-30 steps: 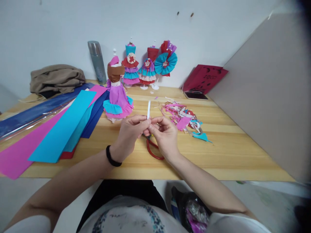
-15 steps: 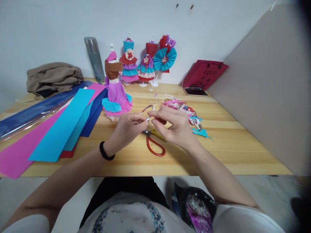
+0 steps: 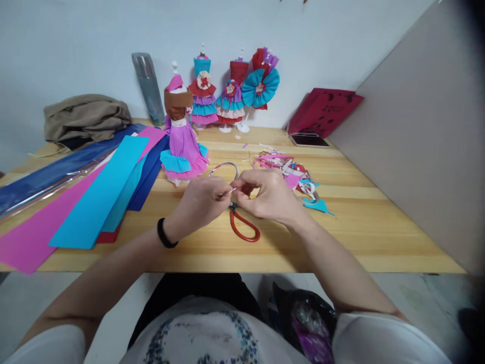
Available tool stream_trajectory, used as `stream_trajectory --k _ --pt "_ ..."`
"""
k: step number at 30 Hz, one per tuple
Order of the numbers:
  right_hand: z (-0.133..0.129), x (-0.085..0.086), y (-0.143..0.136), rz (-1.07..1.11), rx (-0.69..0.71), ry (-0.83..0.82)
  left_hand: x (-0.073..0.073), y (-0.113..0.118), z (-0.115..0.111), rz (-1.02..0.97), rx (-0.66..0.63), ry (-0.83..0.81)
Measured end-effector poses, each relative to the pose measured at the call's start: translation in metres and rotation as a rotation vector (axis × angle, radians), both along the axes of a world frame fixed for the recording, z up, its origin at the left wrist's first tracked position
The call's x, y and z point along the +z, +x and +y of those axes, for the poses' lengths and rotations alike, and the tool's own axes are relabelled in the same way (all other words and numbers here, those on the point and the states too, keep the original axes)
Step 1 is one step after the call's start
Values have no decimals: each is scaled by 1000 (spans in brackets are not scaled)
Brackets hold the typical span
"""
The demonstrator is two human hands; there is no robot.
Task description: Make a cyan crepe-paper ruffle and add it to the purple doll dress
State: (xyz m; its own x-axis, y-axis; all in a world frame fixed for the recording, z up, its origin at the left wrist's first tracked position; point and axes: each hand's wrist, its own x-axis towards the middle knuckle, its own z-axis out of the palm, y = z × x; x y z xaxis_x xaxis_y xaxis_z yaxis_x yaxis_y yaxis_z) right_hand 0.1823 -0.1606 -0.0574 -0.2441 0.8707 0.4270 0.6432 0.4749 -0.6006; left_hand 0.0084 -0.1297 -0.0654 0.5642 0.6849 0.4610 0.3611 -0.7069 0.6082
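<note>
My left hand point(image 3: 202, 202) pinches a thin pale strip point(image 3: 232, 190), its small end poking out between finger and thumb. Close against it, my right hand point(image 3: 269, 194) has thumb and forefinger closed at the same strip's tip. A narrow whitish and reddish loop point(image 3: 223, 164) arches behind the fingers; it seems to belong to the strip, though the join is hidden. Under both hands lie scissors with a red handle point(image 3: 245, 230), partly covered. Just beyond my left hand stands a mini dress form in a purple paper dress point(image 3: 180, 144) with a brown top.
Coloured paper sheets point(image 3: 102, 192) cover the table's left side, near a brown cloth point(image 3: 87, 119) and a flask point(image 3: 148, 91). Several dressed forms point(image 3: 204, 93) stand at the back. Paper scraps point(image 3: 293, 172), a phone point(image 3: 309, 140) and a red bag point(image 3: 322, 111) are right.
My right hand's fingers, spread apart before, have closed at the strip's end beside my left hand. The loop now arches wider to the left. The view has shifted slightly.
</note>
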Motion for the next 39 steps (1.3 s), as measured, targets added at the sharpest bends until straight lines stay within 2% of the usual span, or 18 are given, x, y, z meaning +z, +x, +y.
stream_trajectory --k 5,10,13,17,21,26,28,31,33,37,39 --pt "2 -12 -3 145 -38 -22 -7 0 1 -77 -14 -63" --pt "0 -17 1 369 25 -141 -9 -1 5 -189 -24 -245" --pt "-3 -13 2 261 1 -51 -8 -2 6 -199 -15 -311" --pt "-5 -6 -1 38 19 118 -7 -3 3 -134 -17 -216" --pt "-4 -6 -5 46 5 54 -7 -4 0 -63 -46 -63" --pt "1 -15 -4 149 -16 -10 -13 -3 1 -113 -91 46" --pt "3 -18 -1 210 35 -52 -14 -4 2 -158 -88 -21" --pt "3 -17 4 279 126 -150 -11 -6 3 -225 -95 -289" --pt "3 -14 8 241 134 -137 -6 -8 3 -259 -127 -435" --pt "1 -5 12 48 117 20 -2 -10 4 -293 -170 -511" --pt "0 -2 13 16 115 39 -3 -10 5 -283 -183 -529"
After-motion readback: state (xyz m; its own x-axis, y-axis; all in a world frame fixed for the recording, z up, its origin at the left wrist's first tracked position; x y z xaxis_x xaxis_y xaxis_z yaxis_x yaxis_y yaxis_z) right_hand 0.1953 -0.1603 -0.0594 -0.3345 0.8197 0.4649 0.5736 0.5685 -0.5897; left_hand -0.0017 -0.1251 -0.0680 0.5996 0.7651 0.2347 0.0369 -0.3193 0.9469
